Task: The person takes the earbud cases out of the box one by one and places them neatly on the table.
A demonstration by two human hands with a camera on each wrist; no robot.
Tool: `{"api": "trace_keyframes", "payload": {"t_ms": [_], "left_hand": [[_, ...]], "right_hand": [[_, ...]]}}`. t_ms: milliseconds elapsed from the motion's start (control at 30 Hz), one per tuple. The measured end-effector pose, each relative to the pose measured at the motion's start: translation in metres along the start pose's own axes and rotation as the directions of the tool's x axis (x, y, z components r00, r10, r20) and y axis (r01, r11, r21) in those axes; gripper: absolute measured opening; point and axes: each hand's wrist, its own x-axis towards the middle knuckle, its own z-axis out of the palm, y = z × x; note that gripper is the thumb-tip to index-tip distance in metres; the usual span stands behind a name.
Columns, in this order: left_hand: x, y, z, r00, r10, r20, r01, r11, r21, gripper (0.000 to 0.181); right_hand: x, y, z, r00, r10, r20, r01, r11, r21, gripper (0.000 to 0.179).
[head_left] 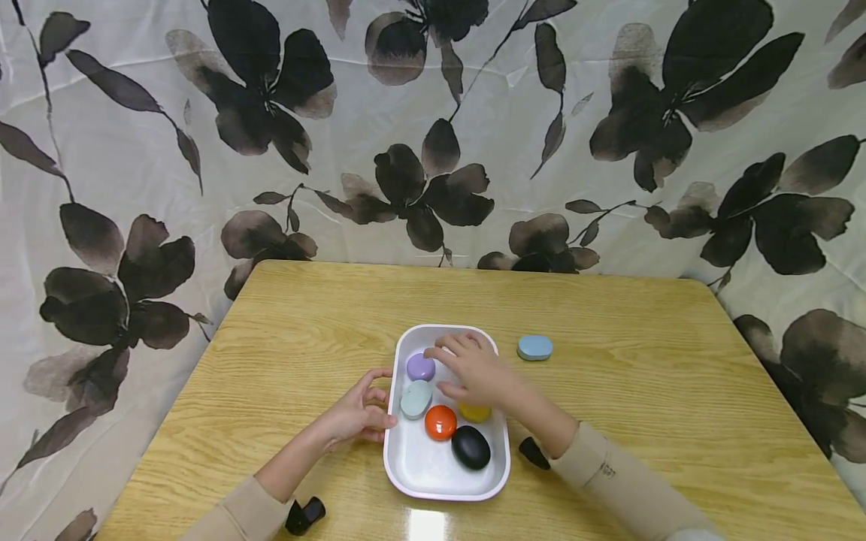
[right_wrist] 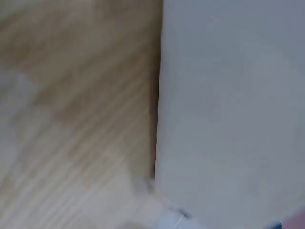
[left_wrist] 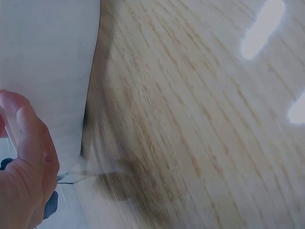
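Observation:
A white tray point(head_left: 446, 485) stands on the wooden table with several smooth stone-like pieces in it. Purple point(head_left: 421, 367) and pale green pieces point(head_left: 416, 399) lie along its left side. An orange-red piece point(head_left: 441, 423) and a black oval piece point(head_left: 470, 447) touch or nearly touch. My right hand point(head_left: 476, 370) is over the tray's back right part, fingers spread, partly hiding a yellow piece point(head_left: 475, 412); whatever lies under the palm is hidden. My left hand point(head_left: 355, 409) touches the tray's left side with thumb and fingertips. Its bent fingers show beside the tray wall point(left_wrist: 47, 71).
A light blue oval piece point(head_left: 534, 347) lies on the table point(head_left: 643, 361) right of the tray's far end. A floral cloth point(head_left: 541, 150) hangs behind the table. The right wrist view is blurred, showing the tray's outer wall point(right_wrist: 228, 105) and wood grain.

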Motion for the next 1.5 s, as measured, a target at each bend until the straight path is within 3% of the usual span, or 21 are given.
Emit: {"api": "trace_keyframes", "payload": {"t_ms": [200, 400, 700, 1033, 1267, 1500], "left_hand": [[-0.001, 0.0, 0.0, 1.0, -0.001, 0.009, 0.001, 1.0, 0.01, 0.073], [-0.001, 0.0, -0.001, 1.0, 0.001, 0.016, -0.002, 1.0, 0.022, 0.072], [0.0, -0.001, -0.002, 1.0, 0.006, 0.018, -0.007, 0.999, 0.032, 0.074], [0.0, 0.001, -0.004, 1.0, 0.002, 0.025, -0.002, 1.0, 0.027, 0.074], [0.0, 0.001, -0.004, 1.0, -0.006, 0.02, 0.006, 1.0, 0.023, 0.073], [0.0, 0.003, -0.005, 1.0, -0.005, 0.02, 0.005, 1.0, 0.03, 0.073]], "right_hand": [[0.009, -0.013, 0.014, 0.994, -0.098, 0.054, 0.1, 0.995, -0.028, 0.045], [0.013, -0.019, 0.026, 0.987, -0.114, 0.117, 0.119, 0.993, -0.029, 0.049], [0.015, -0.023, 0.037, 0.982, -0.139, 0.129, 0.149, 0.986, -0.069, 0.053], [0.018, -0.031, 0.037, 0.983, -0.128, 0.132, 0.144, 0.983, -0.118, 0.048], [0.018, -0.034, 0.038, 0.983, -0.095, 0.155, 0.108, 0.991, -0.077, 0.049], [0.019, -0.033, 0.037, 0.988, -0.093, 0.124, 0.102, 0.992, -0.073, 0.045]]}}
